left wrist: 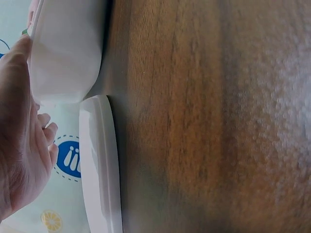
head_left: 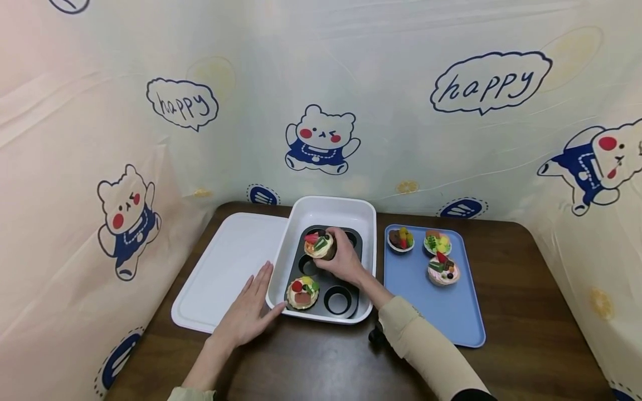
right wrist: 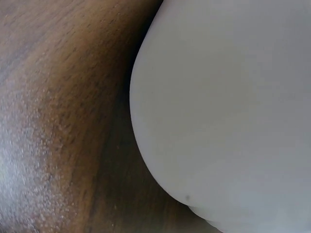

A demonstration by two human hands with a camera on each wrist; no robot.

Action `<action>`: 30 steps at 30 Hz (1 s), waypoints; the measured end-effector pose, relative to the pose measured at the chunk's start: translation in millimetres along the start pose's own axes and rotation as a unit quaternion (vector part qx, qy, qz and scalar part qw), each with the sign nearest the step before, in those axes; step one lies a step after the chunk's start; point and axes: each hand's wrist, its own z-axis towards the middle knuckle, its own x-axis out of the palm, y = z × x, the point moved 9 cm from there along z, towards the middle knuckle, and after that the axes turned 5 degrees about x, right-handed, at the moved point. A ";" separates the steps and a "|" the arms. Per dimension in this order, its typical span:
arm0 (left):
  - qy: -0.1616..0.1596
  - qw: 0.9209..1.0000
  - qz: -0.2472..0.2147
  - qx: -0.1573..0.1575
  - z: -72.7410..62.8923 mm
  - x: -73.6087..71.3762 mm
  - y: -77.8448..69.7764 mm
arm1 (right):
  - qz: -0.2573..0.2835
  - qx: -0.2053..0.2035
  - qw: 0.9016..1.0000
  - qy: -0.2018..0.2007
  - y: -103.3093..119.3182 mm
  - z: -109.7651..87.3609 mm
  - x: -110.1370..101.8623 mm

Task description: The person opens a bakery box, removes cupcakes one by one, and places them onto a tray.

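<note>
My right hand [head_left: 345, 259] grips a fruit-topped cupcake [head_left: 318, 244] by its sides, over the far-left part of a dark muffin pan [head_left: 325, 278]. That pan lies inside a deep white tub [head_left: 371, 262]. Another cupcake [head_left: 302, 293] sits in the pan's near-left cup, while the near-right cup [head_left: 338, 301] shows bare. With fingers straight, my left hand [head_left: 246, 312] rests against the tub's left wall, thumb at the near-left corner; the left wrist view shows this hand [left wrist: 22, 131] beside the tub's outer wall [left wrist: 65, 53]. In the right wrist view only the tub's wall [right wrist: 218, 107] fills the frame, the hand out of sight.
A white lid [head_left: 225, 273] lies flat left of the tub, partly under the left hand's side. To the right, a blue tray [head_left: 426, 312] carries three more cupcakes, one [head_left: 443, 270] nearer than the others. A printed curtain [head_left: 391, 139] hangs behind the brown table [head_left: 311, 356].
</note>
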 end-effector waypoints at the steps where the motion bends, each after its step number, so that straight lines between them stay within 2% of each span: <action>1: -0.002 1.000 0.000 0.002 0.2 0.3 -0.4 | 0.005 0.001 1.000 -0.002 4.5 -1.4 -3.7; 3: -0.001 1.000 0.000 0.003 0.2 1.2 -1.0 | 0.021 0.011 1.000 -0.002 17.1 -4.1 -12.2; 6: -0.007 1.000 0.002 0.009 -0.1 0.5 -1.7 | 0.043 0.033 0.999 -0.002 23.3 -4.6 -19.6; 12: -0.015 1.000 0.006 0.017 0.1 -2.4 -2.0 | 0.115 0.104 0.988 0.017 30.3 -4.8 -34.5; 18: -0.001 1.000 -0.002 0.008 1.6 -0.1 0.0 | 0.137 0.096 0.986 0.023 42.2 -8.2 -53.7; 24: 0.002 1.000 -0.008 0.007 2.3 0.0 1.8 | 0.181 0.105 0.977 0.029 54.7 -20.0 -70.5; 30: 0.001 1.000 -0.013 0.007 2.0 1.5 2.7 | 0.190 0.097 0.977 0.010 63.4 -34.5 -89.8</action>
